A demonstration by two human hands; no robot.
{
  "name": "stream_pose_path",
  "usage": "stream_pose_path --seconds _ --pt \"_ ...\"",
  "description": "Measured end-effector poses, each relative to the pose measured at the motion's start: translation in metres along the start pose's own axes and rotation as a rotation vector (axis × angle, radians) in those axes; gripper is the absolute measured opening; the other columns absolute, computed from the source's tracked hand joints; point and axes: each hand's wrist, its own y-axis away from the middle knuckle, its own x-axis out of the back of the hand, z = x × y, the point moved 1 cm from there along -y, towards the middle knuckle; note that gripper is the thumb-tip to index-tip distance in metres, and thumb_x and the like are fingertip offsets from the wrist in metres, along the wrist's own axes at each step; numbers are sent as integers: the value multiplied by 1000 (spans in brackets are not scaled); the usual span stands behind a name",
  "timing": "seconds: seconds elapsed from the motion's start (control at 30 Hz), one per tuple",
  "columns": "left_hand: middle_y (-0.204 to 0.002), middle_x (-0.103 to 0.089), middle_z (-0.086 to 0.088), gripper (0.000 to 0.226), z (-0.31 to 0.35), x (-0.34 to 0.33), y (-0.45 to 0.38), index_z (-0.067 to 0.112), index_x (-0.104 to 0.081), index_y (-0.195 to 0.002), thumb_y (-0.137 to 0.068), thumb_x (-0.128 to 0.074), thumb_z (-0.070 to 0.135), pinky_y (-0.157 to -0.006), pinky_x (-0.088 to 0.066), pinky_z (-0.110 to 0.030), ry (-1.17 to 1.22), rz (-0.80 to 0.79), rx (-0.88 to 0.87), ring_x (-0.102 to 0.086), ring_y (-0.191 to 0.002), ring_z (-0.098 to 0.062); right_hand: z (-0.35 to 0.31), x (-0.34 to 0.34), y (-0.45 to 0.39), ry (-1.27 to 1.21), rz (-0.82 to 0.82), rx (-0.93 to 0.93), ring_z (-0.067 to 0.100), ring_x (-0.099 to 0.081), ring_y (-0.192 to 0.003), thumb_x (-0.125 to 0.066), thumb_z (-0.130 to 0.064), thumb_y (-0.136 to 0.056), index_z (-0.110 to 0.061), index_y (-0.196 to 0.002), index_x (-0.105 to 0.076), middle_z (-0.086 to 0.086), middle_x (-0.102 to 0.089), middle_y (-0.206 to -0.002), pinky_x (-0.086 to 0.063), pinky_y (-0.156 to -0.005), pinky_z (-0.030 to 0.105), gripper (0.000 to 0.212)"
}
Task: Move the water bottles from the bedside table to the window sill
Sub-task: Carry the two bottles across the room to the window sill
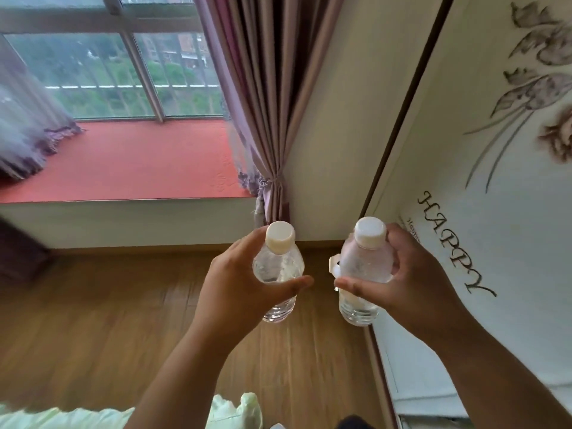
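From my remote seat I see the window sill [130,162], a broad ledge with a red textured top and a white front face, running below the window pane. On it, at the left end of the sill, the frilled hem of a sheer curtain [28,131] rests in a heap, and at the sill's right end the tied pink drape [263,134] hangs down over the corner. Below the sill's front face I see a wooden plank floor [93,320], and a pale green cloth [235,410] shows at the bottom edge, well away from the sill.
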Motion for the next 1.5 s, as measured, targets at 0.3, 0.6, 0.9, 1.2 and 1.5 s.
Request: stream_pose_path --seconds 0.3,0.6,0.9,1.2,1.5 --pt "-119 -66 22 80 -68 39 -56 36 -59 -130 -60 -80 68 -84 -62 -35 -32 121 184 -64 -107 0 -7 -74 -123 -89 -204 74 -8 -58 -105 -88 -58 -56 -39 -123 -54 -26 -62 -107 -54 -81 12 77" --pt "-108 -68 26 73 -97 79 -135 39 -63 -122 -57 -88 61 -78 -60 -20 -107 357 365 -65 -99 6 -32 -125 -278 -233 -414 223 -11 -59 -103 -92 -48 -58 -43 -121 -56 -27 -65 -108 -47 -80 3 73" --pt "-100 -63 32 71 -131 104 -167 37 -64 -119 -57 -82 68 -70 -47 -1 -231 521 485 -58 -97 17 -63 -189 -369 -310 -573 311 2 -67 -98 -95 -38 -61 -37 -117 -58 -20 -69 -103 -57 -88 36 67" --pt "-104 -66 27 71 -225 160 -209 40 -62 -119 -57 -82 69 -75 -59 -17 -181 523 516 -61 -100 8 -100 -283 -429 -260 -661 306 -2 -64 -101 -93 -47 -60 -44 -121 -54 -25 -65 -108 -56 -89 32 72" --pt "-106 -69 22 66 -324 269 -276 43 -65 -118 -59 -90 59 -81 -59 -32 -106 456 466 -64 -103 -2 -179 -374 -484 -224 -522 264 -2 -65 -95 -94 -42 -62 -43 -116 -56 -26 -67 -104 -52 -75 16 66"
